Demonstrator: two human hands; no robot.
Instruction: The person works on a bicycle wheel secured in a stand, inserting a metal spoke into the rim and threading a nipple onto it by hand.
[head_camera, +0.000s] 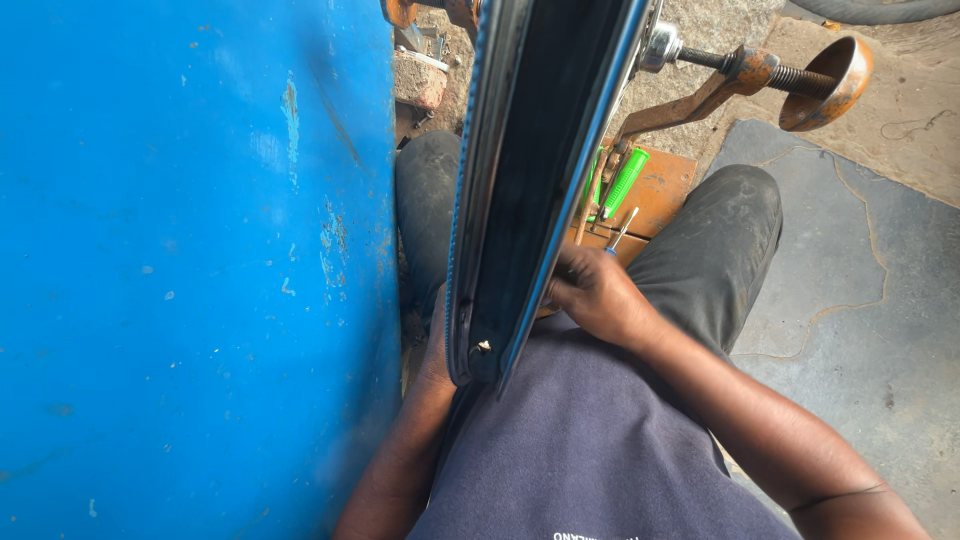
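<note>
We see the rim standing upright between the knees, right hand closed on its right edge, left hand mostly hidden behind (grip unclear), valve seated near, tyre not yet on.

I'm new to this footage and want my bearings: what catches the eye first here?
The big blue panel fills the whole left side, scuffed and chipped. Down the middle stands a wheel rim with shiny edges and a dark inner band, seen edge-on between the person's knees; the right hand rests against its right edge, the left hand is mostly hidden behind it. A green-handled tool lies on an orange stand beyond.
</note>
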